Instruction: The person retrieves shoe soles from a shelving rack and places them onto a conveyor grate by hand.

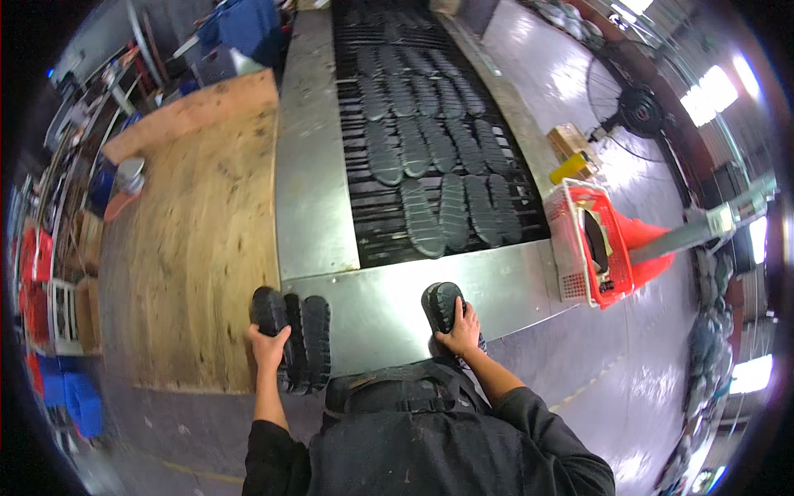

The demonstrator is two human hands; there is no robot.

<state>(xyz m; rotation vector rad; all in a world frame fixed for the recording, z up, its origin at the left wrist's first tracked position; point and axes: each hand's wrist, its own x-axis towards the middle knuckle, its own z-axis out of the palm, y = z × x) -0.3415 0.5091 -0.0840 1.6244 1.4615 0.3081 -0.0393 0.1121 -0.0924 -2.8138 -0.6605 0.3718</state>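
Several black shoe soles (317, 331) lie side by side at the near left corner of the metal ledge (376, 318). My left hand (267, 345) is closed around the leftmost shoe sole (268, 309), its thumb along one edge. On the right part of the ledge, my right hand (463, 332) grips a pair of stacked black shoe soles (446, 299), fingers on top. Beyond the ledge, rows of black soles (423, 217) rest on a dark slatted conveyor (376, 236).
To the left stands a wooden table (194, 248) with a raised board (198, 112) along its far side. A red and white basket (571, 248) hangs by the conveyor's right edge, beside a grey pole (682, 236). Farther right is a large fan (638, 112).
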